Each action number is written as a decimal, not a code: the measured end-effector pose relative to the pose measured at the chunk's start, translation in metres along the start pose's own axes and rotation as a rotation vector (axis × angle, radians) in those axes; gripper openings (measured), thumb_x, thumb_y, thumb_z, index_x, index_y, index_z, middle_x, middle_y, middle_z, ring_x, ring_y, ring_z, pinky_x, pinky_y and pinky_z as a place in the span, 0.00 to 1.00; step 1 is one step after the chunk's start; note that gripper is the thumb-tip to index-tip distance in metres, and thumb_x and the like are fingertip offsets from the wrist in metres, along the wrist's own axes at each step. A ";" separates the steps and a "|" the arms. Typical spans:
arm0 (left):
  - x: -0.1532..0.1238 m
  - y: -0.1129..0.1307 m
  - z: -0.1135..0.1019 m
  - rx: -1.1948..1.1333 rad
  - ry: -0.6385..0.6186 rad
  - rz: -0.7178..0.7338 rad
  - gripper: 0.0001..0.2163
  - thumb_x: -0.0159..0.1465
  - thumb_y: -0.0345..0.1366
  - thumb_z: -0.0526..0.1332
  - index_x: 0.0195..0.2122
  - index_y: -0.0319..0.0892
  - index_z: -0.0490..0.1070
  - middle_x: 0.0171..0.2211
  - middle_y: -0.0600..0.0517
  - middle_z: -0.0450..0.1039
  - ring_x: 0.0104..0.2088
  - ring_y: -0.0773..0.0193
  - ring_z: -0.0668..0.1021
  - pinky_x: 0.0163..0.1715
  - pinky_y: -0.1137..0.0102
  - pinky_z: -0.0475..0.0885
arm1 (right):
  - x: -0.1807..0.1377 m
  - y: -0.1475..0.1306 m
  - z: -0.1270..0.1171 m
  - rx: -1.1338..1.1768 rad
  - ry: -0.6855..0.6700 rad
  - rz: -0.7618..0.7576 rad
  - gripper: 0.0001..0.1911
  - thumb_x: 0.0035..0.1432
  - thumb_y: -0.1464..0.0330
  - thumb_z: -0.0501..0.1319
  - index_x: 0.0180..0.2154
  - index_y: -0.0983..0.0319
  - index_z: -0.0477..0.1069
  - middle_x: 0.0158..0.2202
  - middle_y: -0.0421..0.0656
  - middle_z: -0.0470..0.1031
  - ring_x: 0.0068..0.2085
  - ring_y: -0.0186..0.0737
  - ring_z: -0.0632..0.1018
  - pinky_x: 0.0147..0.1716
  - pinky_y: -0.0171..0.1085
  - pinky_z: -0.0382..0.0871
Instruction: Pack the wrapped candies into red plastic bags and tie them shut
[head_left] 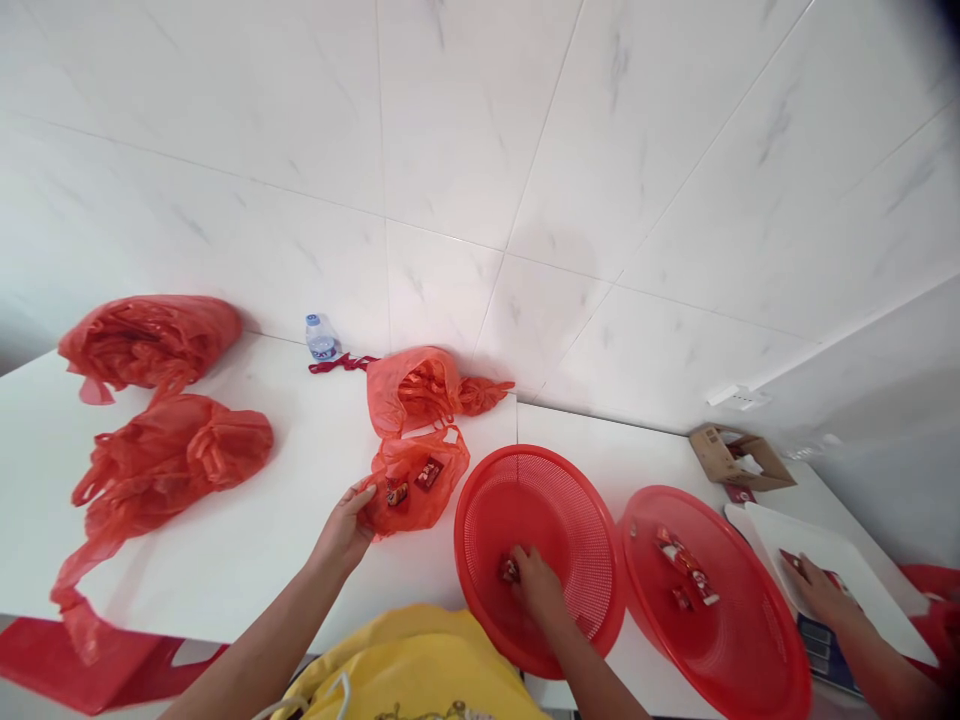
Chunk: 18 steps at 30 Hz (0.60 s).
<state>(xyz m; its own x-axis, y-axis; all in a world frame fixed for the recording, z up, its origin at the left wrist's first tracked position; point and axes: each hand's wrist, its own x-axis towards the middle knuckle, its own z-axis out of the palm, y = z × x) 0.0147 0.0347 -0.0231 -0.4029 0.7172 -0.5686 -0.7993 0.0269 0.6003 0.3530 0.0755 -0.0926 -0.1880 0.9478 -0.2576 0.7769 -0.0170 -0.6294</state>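
Observation:
My left hand (352, 515) pinches the near left edge of a thin red plastic bag (409, 512). The bag lies open on the white table, with two small wrapped packets (429, 474) showing inside, one dark red and one brownish. Down in a round red plastic basket (536, 462), my right hand (538, 580) has its fingers closed on a small dark-red wrapped packet (510, 568). Part of that packet is hidden by the fingers.
Beside it, a second red basket (739, 655) holds several wrapped packets (684, 562). At far right, another person's hand (825, 595) is over a white scale (791, 530). A cardboard box (716, 462), bundled red bags (172, 455) and a water bottle (321, 340) stand around.

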 end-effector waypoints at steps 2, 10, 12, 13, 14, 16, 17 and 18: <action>0.000 0.000 -0.001 0.001 -0.003 0.004 0.09 0.56 0.26 0.65 0.38 0.40 0.73 0.32 0.51 0.80 0.29 0.63 0.81 0.28 0.70 0.78 | 0.009 -0.001 0.000 0.042 -0.004 -0.026 0.08 0.43 0.74 0.57 0.29 0.58 0.69 0.30 0.40 0.71 0.30 0.39 0.71 0.29 0.36 0.59; 0.001 0.003 -0.014 -0.004 0.011 0.032 0.11 0.53 0.26 0.67 0.38 0.40 0.73 0.32 0.51 0.80 0.29 0.62 0.81 0.28 0.70 0.78 | 0.026 -0.074 -0.021 0.453 -0.004 0.109 0.10 0.49 0.62 0.60 0.34 0.58 0.68 0.28 0.38 0.71 0.27 0.36 0.70 0.22 0.32 0.64; 0.001 0.004 -0.015 0.000 0.016 0.026 0.11 0.54 0.26 0.67 0.38 0.40 0.73 0.32 0.51 0.80 0.29 0.62 0.81 0.28 0.70 0.78 | 0.023 -0.111 -0.026 0.532 -0.041 0.073 0.13 0.50 0.59 0.62 0.37 0.59 0.69 0.31 0.39 0.73 0.30 0.37 0.73 0.23 0.32 0.67; 0.001 0.005 -0.014 0.000 0.018 0.028 0.11 0.54 0.26 0.67 0.38 0.40 0.73 0.32 0.51 0.80 0.29 0.62 0.81 0.28 0.70 0.78 | 0.022 -0.129 -0.027 0.563 -0.063 0.055 0.14 0.49 0.59 0.62 0.37 0.59 0.70 0.31 0.40 0.73 0.30 0.37 0.73 0.23 0.32 0.68; 0.001 0.005 -0.014 -0.001 0.019 0.031 0.10 0.54 0.26 0.67 0.38 0.40 0.73 0.32 0.51 0.80 0.29 0.62 0.81 0.28 0.70 0.78 | 0.021 -0.147 -0.026 0.600 -0.093 0.038 0.15 0.49 0.59 0.63 0.38 0.59 0.70 0.32 0.40 0.73 0.31 0.38 0.74 0.23 0.32 0.69; 0.001 0.005 -0.015 0.007 0.011 0.031 0.11 0.54 0.26 0.67 0.39 0.40 0.73 0.32 0.51 0.80 0.29 0.62 0.81 0.28 0.70 0.78 | 0.022 -0.176 -0.022 0.695 -0.134 0.018 0.21 0.48 0.60 0.65 0.44 0.58 0.69 0.36 0.42 0.75 0.34 0.39 0.76 0.26 0.33 0.72; 0.001 0.005 -0.015 0.015 0.005 0.028 0.12 0.53 0.27 0.67 0.39 0.40 0.73 0.33 0.51 0.80 0.29 0.62 0.81 0.28 0.70 0.78 | 0.023 -0.186 -0.020 0.745 -0.163 0.006 0.26 0.47 0.61 0.66 0.49 0.58 0.67 0.41 0.44 0.75 0.37 0.41 0.78 0.28 0.35 0.74; 0.002 0.004 -0.016 0.022 -0.002 0.025 0.13 0.53 0.27 0.68 0.40 0.40 0.73 0.33 0.50 0.80 0.30 0.61 0.81 0.28 0.70 0.77 | 0.025 -0.194 -0.017 0.786 -0.190 -0.008 0.32 0.45 0.61 0.68 0.54 0.57 0.65 0.46 0.46 0.75 0.41 0.42 0.78 0.32 0.36 0.75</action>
<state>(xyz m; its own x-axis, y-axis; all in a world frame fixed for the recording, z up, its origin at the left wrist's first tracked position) 0.0035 0.0252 -0.0302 -0.4219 0.7193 -0.5519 -0.7790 0.0239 0.6266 0.2080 0.1075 0.0351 -0.3459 0.8796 -0.3266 0.1385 -0.2964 -0.9450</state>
